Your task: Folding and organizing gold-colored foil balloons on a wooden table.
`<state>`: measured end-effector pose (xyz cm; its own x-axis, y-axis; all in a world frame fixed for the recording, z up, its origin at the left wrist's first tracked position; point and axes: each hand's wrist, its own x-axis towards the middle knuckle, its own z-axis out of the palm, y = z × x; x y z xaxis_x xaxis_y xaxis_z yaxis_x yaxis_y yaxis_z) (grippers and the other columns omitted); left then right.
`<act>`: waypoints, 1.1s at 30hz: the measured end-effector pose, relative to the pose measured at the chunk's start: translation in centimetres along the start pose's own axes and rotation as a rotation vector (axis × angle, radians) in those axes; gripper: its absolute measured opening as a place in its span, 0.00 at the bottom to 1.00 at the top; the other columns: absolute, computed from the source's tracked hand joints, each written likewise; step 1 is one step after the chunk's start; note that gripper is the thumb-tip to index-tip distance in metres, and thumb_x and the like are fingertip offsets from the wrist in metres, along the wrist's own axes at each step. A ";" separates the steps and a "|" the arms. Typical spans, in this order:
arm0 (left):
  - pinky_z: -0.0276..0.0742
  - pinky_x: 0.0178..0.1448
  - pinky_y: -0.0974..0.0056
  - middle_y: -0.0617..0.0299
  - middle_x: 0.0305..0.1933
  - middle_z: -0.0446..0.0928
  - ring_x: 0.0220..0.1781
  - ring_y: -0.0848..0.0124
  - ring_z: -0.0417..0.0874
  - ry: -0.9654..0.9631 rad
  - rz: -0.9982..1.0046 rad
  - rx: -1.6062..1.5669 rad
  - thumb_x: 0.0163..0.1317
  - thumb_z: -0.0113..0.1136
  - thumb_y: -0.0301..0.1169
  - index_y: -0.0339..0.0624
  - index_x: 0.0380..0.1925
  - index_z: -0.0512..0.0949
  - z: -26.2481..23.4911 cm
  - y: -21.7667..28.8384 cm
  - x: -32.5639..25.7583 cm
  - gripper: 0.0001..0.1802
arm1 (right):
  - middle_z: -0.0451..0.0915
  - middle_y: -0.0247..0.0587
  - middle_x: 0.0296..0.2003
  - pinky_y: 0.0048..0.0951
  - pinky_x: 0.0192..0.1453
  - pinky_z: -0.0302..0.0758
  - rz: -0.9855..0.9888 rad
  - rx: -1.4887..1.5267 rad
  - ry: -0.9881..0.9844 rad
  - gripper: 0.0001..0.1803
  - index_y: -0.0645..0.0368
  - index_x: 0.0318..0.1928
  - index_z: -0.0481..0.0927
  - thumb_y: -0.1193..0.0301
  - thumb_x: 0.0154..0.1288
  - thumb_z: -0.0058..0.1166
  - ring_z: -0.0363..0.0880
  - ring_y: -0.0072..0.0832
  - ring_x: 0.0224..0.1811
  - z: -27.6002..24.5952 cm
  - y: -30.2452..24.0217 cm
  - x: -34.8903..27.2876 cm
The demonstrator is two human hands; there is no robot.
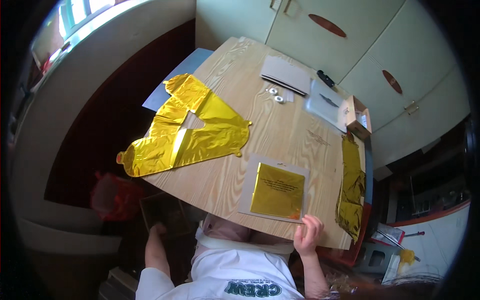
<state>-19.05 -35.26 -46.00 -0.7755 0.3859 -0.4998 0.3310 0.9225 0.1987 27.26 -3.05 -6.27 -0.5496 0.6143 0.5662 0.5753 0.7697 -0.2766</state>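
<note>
At the far left of my view, a bright window (pixel 85 11) tops a pale wall with a dark red lower panel (pixel 90 140), and a red container (pixel 115 197) sits low beneath. My left hand (pixel 158 229) reaches below the table edge to a dark box (pixel 167 212); shadow keeps me from telling its grip. A flat gold foil shape (pixel 215 130) spreads across the left of the wood-grain table (pixel 270 135), partly overhanging. Nearer me lies a grey card (pixel 248 195) bearing a folded gold square (pixel 279 192); beyond it, white rolls (pixel 278 99) and grey boards (pixel 285 75). My right hand (pixel 308 237) curls its fingers at the card's near right corner; whether it pinches, I cannot tell. Rightward, a wooden box (pixel 359 117) and crumpled gold foil (pixel 351 187) line the edge, before cream cabinets (pixel 390 115).
</note>
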 end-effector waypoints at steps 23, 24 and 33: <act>0.73 0.55 0.64 0.57 0.58 0.71 0.51 0.67 0.78 -0.630 0.589 -1.315 0.66 0.54 0.31 0.39 0.64 0.60 -28.8 37.3 -23.8 0.28 | 0.70 0.55 0.60 0.56 0.69 0.55 0.213 -0.105 -0.153 0.33 0.63 0.61 0.66 0.54 0.63 0.52 0.64 0.50 0.66 0.9 0.6 1.4; 0.74 0.52 0.65 0.57 0.55 0.72 0.49 0.67 0.78 -0.713 0.523 -1.342 0.66 0.54 0.31 0.39 0.66 0.58 -29.3 38.3 -23.8 0.30 | 0.70 0.55 0.60 0.56 0.68 0.56 0.215 -0.105 -0.142 0.32 0.64 0.60 0.67 0.54 0.62 0.52 0.64 0.50 0.65 0.7 0.6 1.4; 0.76 0.48 0.67 0.61 0.44 0.79 0.44 0.74 0.80 -0.731 0.703 -1.011 0.61 0.58 0.22 0.36 0.53 0.72 -27.8 43.3 -20.4 0.18 | 0.73 0.57 0.53 0.51 0.63 0.64 0.258 0.138 -0.086 0.32 0.66 0.58 0.66 0.62 0.58 0.60 0.70 0.51 0.59 -0.5 1.0 2.3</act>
<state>-3.83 -2.86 -3.73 -0.0657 0.9516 -0.3001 -0.2356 0.2775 0.9314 26.87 -0.95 -4.91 -0.4484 0.8006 0.3976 0.6183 0.5990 -0.5088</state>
